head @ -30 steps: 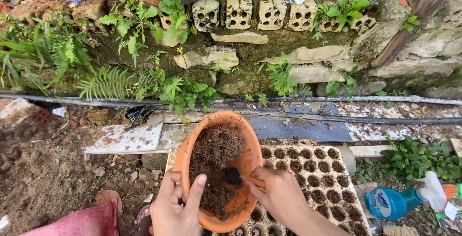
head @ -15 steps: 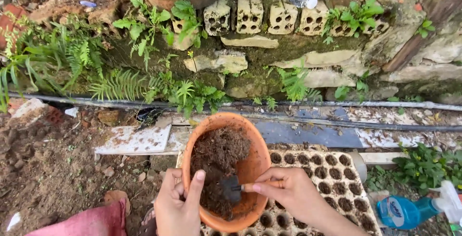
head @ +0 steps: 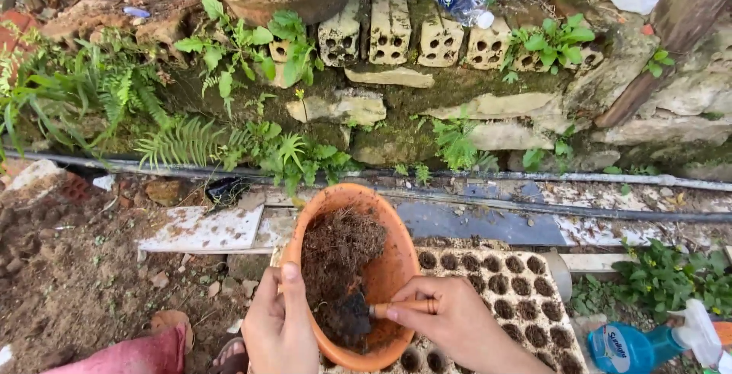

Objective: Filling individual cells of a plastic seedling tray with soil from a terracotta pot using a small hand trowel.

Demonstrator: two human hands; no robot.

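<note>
Left hand (head: 278,324) clasps rim of round orange plastic bowl (head: 399,261) of brown coir | right hand (head: 450,321) pinches small wooden-handled trowel (head: 364,313) sunk in coir | bowl over seed tray (head: 503,290) left edge

You have a single head-worn camera looking steeply down and forward from close above your hands, with the orange pot (head: 352,275) and seed tray (head: 503,298) at the bottom edge and the mossy brick wall (head: 427,77) across the top.
</note>
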